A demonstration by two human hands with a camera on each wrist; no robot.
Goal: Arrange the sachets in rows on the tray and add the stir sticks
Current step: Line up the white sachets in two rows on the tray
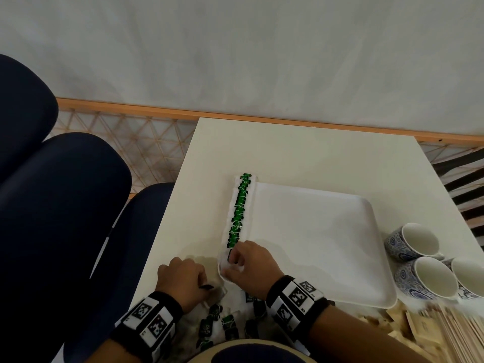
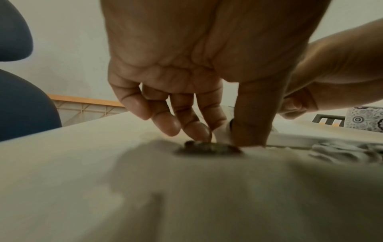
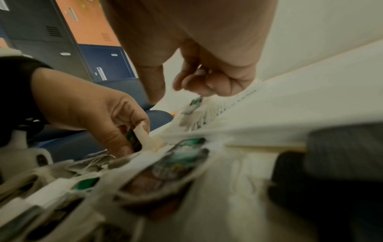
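A white tray (image 1: 327, 231) lies on the table, with a row of green-tagged sachets (image 1: 239, 208) along its left edge. At the near end of that row my right hand (image 1: 233, 258) pinches a sachet (image 3: 196, 102) with curled fingers. Just left of the tray's near corner, my left hand (image 1: 207, 285) pinches another sachet (image 2: 209, 145) between thumb and fingers, low on the table. A loose pile of sachets (image 1: 222, 323) lies under my wrists at the table's near edge. Wooden stir sticks (image 1: 458, 334) lie at the near right.
Three blue-patterned cups (image 1: 419, 263) lie on their sides right of the tray. Paper packets (image 1: 408, 326) sit beside the stir sticks. Dark blue chairs (image 1: 65, 205) stand left of the table. A wall runs behind the table's far edge.
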